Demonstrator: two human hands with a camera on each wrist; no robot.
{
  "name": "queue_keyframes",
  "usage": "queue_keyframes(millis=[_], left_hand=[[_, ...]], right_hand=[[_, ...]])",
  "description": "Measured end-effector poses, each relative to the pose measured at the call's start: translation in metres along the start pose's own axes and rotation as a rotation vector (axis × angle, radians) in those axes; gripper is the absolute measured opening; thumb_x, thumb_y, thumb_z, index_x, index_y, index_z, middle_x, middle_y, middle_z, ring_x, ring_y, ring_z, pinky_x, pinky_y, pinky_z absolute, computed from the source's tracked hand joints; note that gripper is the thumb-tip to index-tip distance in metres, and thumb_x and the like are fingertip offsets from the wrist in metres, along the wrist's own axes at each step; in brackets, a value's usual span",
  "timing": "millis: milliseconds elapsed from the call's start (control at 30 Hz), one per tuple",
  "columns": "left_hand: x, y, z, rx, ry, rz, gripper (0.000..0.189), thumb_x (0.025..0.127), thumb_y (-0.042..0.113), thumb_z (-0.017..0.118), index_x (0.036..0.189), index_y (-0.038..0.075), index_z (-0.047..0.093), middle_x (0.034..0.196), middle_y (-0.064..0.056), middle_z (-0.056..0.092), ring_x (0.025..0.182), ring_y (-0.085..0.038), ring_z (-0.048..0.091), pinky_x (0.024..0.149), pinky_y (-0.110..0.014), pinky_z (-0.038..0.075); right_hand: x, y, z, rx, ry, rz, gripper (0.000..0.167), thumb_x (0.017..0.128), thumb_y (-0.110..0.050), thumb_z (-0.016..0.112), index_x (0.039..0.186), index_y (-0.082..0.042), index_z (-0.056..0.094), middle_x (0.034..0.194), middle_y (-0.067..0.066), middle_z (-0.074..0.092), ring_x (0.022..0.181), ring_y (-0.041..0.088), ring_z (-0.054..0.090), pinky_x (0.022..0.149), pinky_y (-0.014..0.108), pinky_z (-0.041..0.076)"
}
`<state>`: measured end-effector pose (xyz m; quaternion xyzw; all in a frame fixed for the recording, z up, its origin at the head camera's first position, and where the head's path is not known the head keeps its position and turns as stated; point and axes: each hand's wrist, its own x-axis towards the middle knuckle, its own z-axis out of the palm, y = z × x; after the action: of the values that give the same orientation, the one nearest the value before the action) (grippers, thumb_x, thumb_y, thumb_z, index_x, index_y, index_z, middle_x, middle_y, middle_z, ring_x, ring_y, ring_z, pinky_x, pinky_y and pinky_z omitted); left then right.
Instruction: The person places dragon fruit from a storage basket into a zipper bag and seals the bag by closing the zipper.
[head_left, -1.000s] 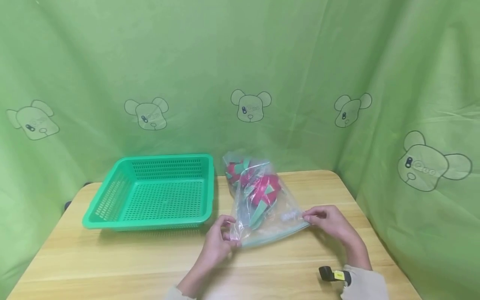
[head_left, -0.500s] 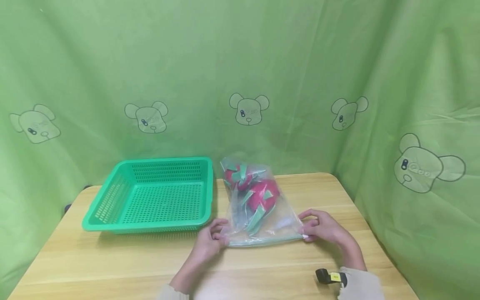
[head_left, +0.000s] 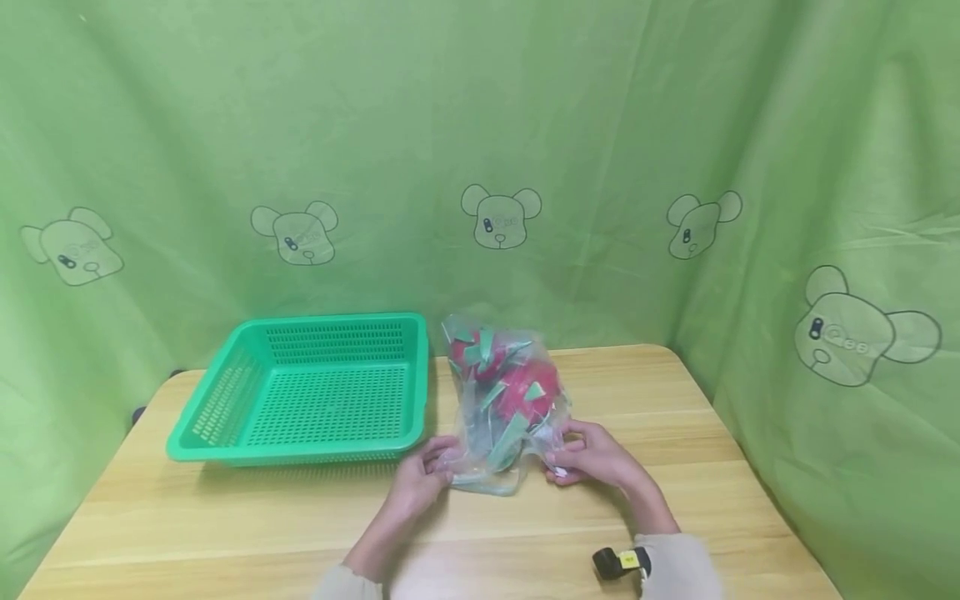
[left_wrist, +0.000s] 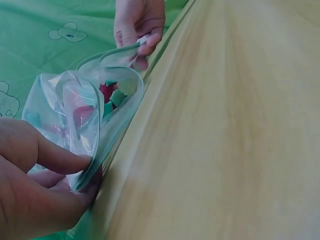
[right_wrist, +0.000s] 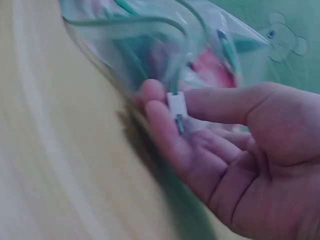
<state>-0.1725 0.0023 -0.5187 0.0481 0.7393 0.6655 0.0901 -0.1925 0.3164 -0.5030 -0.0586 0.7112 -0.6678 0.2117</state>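
A clear zip bag (head_left: pixel 483 483) lies on the table, its mouth facing me and bowed apart in the left wrist view. Inside are pink-red pieces with green leaf tips, like toy dragon fruit (head_left: pixel 531 387). My left hand (head_left: pixel 414 486) pinches the bag's left mouth corner between thumb and fingers. At the opposite corner, my right hand (head_left: pixel 598 454) pinches the white zip slider (right_wrist: pixel 176 105) between thumb and fingertips. The zip strip (right_wrist: pixel 125 20) curves between the hands.
Left of the bag stands a green perforated plastic basket (head_left: pixel 292 458) with nothing in it. Both sit on a wooden table (head_left: pixel 510 542). Green curtains (head_left: pixel 570 125) with bear prints hang behind and at the sides.
The right hand has moved left toward the left hand with the slider corner, so the bag's mouth, straight and stretched before, now buckles. The bag has also settled lower and slightly left.
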Motion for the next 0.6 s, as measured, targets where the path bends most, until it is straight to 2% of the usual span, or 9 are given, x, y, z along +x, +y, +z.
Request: queue_keyframes(millis=[100, 267, 433, 533, 600], left_hand=[[0.004, -0.001, 0.001, 0.029, 0.009, -0.011, 0.054, 0.082, -0.013, 0.062, 0.135, -0.001, 0.061, 0.129, -0.023, 0.065, 0.116, -0.037, 0.064, 0.091, -0.038, 0.058], [0.01, -0.001, 0.002, 0.084, 0.061, -0.04, 0.051, 0.084, -0.009, 0.062, 0.133, 0.005, 0.065, 0.13, -0.019, 0.066, 0.119, -0.038, 0.062, 0.094, -0.044, 0.056], [0.014, -0.004, 0.006, 0.109, 0.143, -0.002, 0.054, 0.085, -0.012, 0.06, 0.135, 0.007, 0.064, 0.136, -0.022, 0.062, 0.124, -0.041, 0.059, 0.098, -0.047, 0.054], [0.014, -0.006, 0.009, 0.093, 0.174, 0.021, 0.058, 0.084, -0.015, 0.059, 0.138, 0.007, 0.062, 0.139, -0.025, 0.059, 0.127, -0.042, 0.057, 0.1, -0.047, 0.054], [0.014, -0.007, 0.01, 0.076, 0.17, 0.018, 0.059, 0.084, -0.016, 0.058, 0.138, 0.007, 0.062, 0.141, -0.025, 0.057, 0.128, -0.043, 0.056, 0.1, -0.046, 0.054]], right_hand=[[0.008, 0.002, 0.011, 0.058, 0.043, 0.0, 0.056, 0.096, 0.003, 0.066, 0.144, 0.015, 0.038, 0.11, 0.03, 0.07, 0.087, 0.031, 0.075, 0.08, 0.04, 0.062], [0.021, 0.003, 0.029, 0.102, 0.112, 0.005, 0.064, 0.096, 0.004, 0.062, 0.152, 0.011, 0.033, 0.113, 0.028, 0.07, 0.093, 0.031, 0.075, 0.082, 0.038, 0.061], [0.032, 0.002, 0.037, 0.109, 0.17, -0.014, 0.064, 0.095, 0.005, 0.06, 0.153, 0.008, 0.033, 0.115, 0.027, 0.07, 0.095, 0.031, 0.075, 0.082, 0.038, 0.062], [0.032, 0.003, 0.033, 0.095, 0.154, -0.016, 0.061, 0.096, 0.004, 0.063, 0.15, 0.009, 0.037, 0.116, 0.027, 0.07, 0.095, 0.031, 0.075, 0.082, 0.038, 0.062], [0.027, 0.002, 0.026, 0.085, 0.126, -0.009, 0.058, 0.096, 0.004, 0.064, 0.148, 0.012, 0.039, 0.115, 0.029, 0.07, 0.094, 0.031, 0.075, 0.082, 0.039, 0.062]])
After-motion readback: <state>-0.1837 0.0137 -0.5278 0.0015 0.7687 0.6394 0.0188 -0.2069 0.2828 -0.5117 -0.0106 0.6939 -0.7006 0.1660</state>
